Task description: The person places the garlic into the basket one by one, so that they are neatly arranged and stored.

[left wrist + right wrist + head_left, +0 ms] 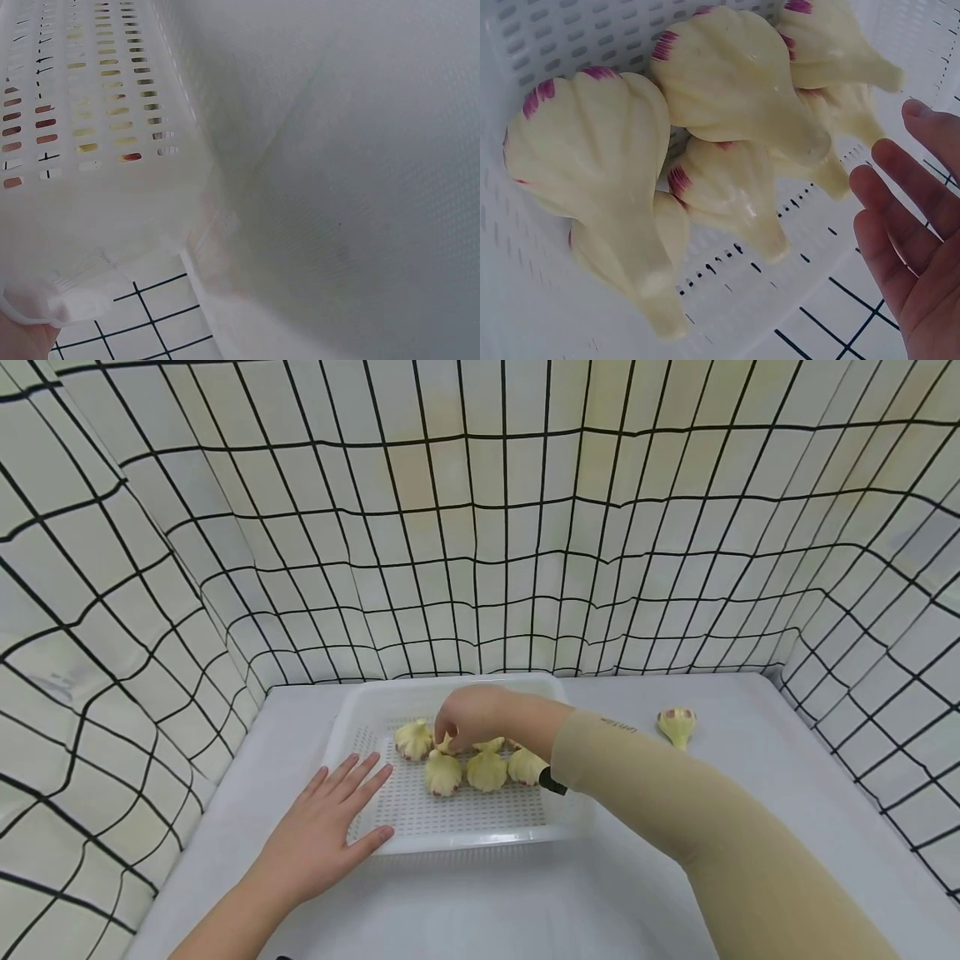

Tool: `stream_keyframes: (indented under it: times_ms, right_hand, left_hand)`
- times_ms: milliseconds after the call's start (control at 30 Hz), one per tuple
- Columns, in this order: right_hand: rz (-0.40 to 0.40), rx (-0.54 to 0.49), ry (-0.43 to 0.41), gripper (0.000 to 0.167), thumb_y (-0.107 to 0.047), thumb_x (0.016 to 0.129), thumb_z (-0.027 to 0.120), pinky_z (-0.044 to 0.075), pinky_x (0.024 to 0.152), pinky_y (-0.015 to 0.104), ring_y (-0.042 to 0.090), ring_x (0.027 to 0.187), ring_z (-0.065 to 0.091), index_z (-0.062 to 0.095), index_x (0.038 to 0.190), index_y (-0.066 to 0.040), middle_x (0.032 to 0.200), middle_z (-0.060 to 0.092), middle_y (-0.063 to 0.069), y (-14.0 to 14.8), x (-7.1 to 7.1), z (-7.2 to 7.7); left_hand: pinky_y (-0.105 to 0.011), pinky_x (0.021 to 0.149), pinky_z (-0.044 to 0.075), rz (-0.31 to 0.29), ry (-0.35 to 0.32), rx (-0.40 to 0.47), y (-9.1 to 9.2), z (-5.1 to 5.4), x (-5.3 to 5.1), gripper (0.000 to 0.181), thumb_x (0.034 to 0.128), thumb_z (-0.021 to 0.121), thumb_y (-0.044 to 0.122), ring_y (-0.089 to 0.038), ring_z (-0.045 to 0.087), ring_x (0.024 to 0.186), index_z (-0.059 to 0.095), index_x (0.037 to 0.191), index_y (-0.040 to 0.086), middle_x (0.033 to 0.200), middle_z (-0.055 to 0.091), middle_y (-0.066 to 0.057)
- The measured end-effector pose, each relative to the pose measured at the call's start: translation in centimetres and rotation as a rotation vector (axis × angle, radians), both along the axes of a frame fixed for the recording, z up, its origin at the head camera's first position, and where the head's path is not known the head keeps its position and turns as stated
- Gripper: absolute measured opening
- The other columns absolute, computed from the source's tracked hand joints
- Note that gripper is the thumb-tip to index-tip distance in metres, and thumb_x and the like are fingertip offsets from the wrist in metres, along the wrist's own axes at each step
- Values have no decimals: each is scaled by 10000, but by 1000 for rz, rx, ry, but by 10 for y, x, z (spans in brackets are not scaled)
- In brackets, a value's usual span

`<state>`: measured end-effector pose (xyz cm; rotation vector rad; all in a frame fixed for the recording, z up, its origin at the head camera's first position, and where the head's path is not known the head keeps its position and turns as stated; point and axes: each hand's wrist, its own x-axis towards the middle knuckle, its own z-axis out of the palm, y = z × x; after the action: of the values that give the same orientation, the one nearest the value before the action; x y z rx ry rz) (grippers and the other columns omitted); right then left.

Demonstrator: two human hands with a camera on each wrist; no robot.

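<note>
A white perforated plastic basket (465, 842) holds several pale garlic bulbs (487, 771) with purple marks at their base ends. My right hand (476, 714) hovers over the bulbs inside the basket. In the right wrist view its fingers (889, 195) are spread a little and loosely bent beside the garlic stems, with nothing between them. My left hand (322, 827) lies at the basket's left side, fingers extended over the rim. From the left wrist, the basket's outer wall (97, 210) fills the left part, and a bit of hand (26, 341) touches its rim.
One more garlic bulb (677, 725) lies on the white table (750, 760) to the right of the basket. Black grid netting (506, 560) over white panels encloses the back and both sides.
</note>
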<state>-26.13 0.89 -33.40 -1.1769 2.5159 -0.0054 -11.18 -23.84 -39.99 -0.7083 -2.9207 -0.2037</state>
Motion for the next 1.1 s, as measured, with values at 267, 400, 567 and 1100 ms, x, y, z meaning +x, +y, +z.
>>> stream_keyframes:
  times_ms: [267, 400, 567, 1100]
  right_hand:
    - [6, -40, -21, 262, -302, 950, 682, 505, 851, 271, 76, 993, 599, 732, 1198, -232, 1061, 676, -91, 9, -3, 2]
    - [7, -84, -10, 262, -293, 947, 688, 505, 840, 280, 82, 967, 607, 736, 1194, -217, 1032, 683, -98, 16, -5, 5]
    - [-25, -150, 1, 259, -296, 948, 686, 514, 784, 278, 82, 904, 622, 739, 1188, -216, 975, 682, -124, 31, -8, 11]
    - [-265, -381, -38, 236, -330, 935, 697, 542, 726, 288, 113, 940, 616, 749, 1156, -268, 995, 677, -102, 113, -10, 22]
  left_hand:
    - [-586, 1170, 187, -3, 11, -4, 0, 0, -1, 760, 928, 564, 607, -330, 241, 1479, 368, 1550, 216, 1616, 290, -36]
    - [-587, 1168, 186, 0, 2, 4, 1, 1, -1, 757, 922, 600, 574, -333, 241, 1479, 370, 1549, 218, 1614, 293, -40]
    - [-585, 1173, 177, 3, -8, 5, 1, 1, -1, 755, 923, 595, 579, -329, 236, 1481, 372, 1548, 219, 1616, 289, -42]
    - [-592, 1171, 178, 2, 0, -1, 1, 0, -2, 758, 926, 586, 584, -338, 238, 1479, 361, 1553, 220, 1625, 265, -31]
